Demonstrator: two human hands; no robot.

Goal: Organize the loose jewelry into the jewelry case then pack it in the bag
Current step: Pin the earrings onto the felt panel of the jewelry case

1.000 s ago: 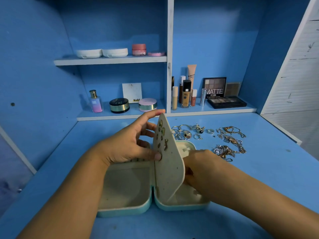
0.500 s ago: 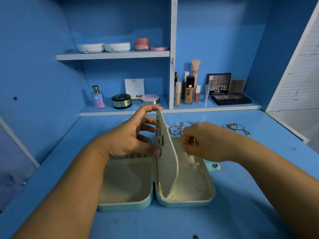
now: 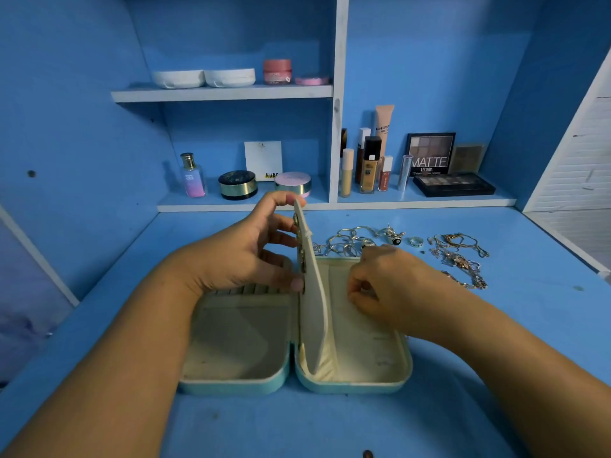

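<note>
- I see the jewelry case lying open and flat on the desk, both halves facing up, right in front of me.
- My left hand grips the divider panel and holds it upright, forefinger on its top edge and thumb low on its left face.
- A few earrings are pinned to the panel's left face, so I judge that sorting is begun but not far along.
- My right hand hovers over the right half with its fingers curled together; I cannot tell whether it pinches a piece or nothing.
- Both trays look nearly bare from here.
- Most of the loose jewelry is outside the case: a cluster of rings at twelve o'clock just behind it, and a tangle of chains at two o'clock.
- Left to do, as I judge it: stow those, close the case and pack it. No bag is in view.
</note>
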